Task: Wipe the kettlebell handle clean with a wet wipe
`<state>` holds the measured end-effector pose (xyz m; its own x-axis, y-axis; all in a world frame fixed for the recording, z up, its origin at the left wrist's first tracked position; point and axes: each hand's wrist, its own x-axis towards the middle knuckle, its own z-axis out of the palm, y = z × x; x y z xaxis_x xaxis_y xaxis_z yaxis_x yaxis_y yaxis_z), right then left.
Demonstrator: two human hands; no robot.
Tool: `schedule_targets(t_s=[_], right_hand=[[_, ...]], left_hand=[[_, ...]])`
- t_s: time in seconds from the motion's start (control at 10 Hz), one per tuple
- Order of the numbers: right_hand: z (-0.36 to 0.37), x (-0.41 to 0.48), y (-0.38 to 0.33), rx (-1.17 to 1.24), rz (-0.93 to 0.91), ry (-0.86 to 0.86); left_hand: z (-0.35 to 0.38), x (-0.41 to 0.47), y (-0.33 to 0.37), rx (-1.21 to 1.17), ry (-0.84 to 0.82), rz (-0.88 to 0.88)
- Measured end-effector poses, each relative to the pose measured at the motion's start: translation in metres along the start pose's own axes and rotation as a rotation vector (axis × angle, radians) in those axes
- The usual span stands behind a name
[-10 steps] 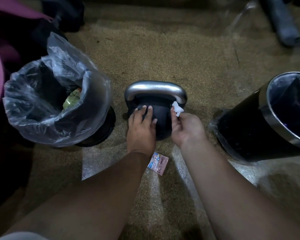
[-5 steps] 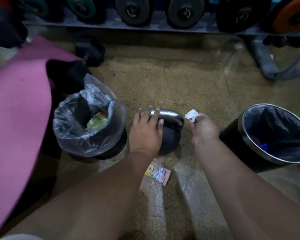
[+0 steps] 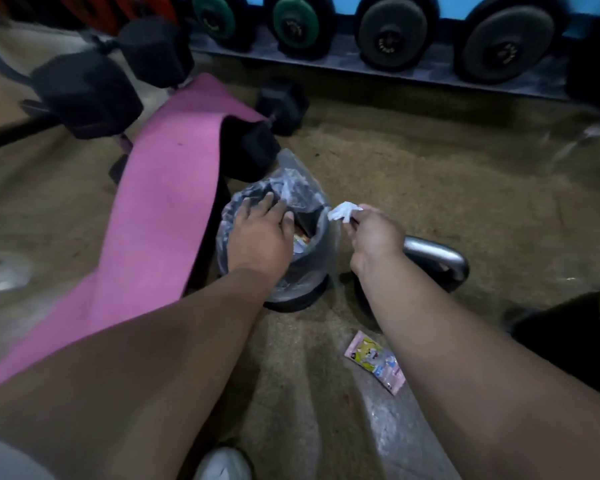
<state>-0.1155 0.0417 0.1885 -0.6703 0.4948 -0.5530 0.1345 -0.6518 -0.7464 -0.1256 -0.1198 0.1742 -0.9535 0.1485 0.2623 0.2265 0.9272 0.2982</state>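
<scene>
1. The right hand (image 3: 374, 237) pinches a crumpled white wet wipe (image 3: 342, 212) between thumb and fingertips; its grip is narrow and closed on the wipe, which hangs just over the right rim of the small bin (image 3: 312, 271).
2. The left hand (image 3: 257, 237) lies on the bin's mouth, fingers spread over the clear, wrinkled plastic liner (image 3: 291, 178); whether it pinches the liner or only presses on it, I cannot tell.
3. The kettlebell (image 3: 440, 268) stands on the floor (image 3: 430, 188) just right of the bin, mostly hidden behind the right wrist. Its handle (image 3: 433, 252) is a smooth, rounded bar of dull silver metal over a dark body; neither hand touches it.
4. A small, flat, glossy sachet (image 3: 374, 362), pink with printed colours, lies on the floor near the right forearm.
5. The floor is a coarse, grainy tan mat with paler worn streaks close to the person.
6. A soft pink exercise mat (image 3: 160, 202) runs diagonally on the left, its edge touching or close beside the bin.
7. Black hexagonal dumbbells (image 3: 84, 95) crowd the upper left, and a row of round-ended dumbbells (image 3: 392, 32) sits on a low rack at the back.
8. Open floor lies right of and beyond the kettlebell; a dark object (image 3: 575, 334) closes the lower right edge.
</scene>
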Motion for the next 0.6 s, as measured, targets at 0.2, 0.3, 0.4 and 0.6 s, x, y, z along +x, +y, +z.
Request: schedule_targets(t_s=[0.2,0.3,0.4,0.6], right_hand=[[0.050,-0.015,0.030,0.006,0.050,-0.027],[0.058,-0.014,0.035,0.051,0.105,-0.043],[0.059,-0.014,0.035,0.021,0.144,-0.093],[0.047,-0.017,0.041,-0.298,0.155,-0.134]], left_hand=[[0.011,0.013,-0.051,0.019,-0.042,-0.062],[0.012,0.014,-0.058,0.016,-0.037,-0.056],[0.014,0.015,-0.060,0.019,-0.039,-0.053],[0.017,0.009,-0.056,-0.001,-0.061,-0.063]])
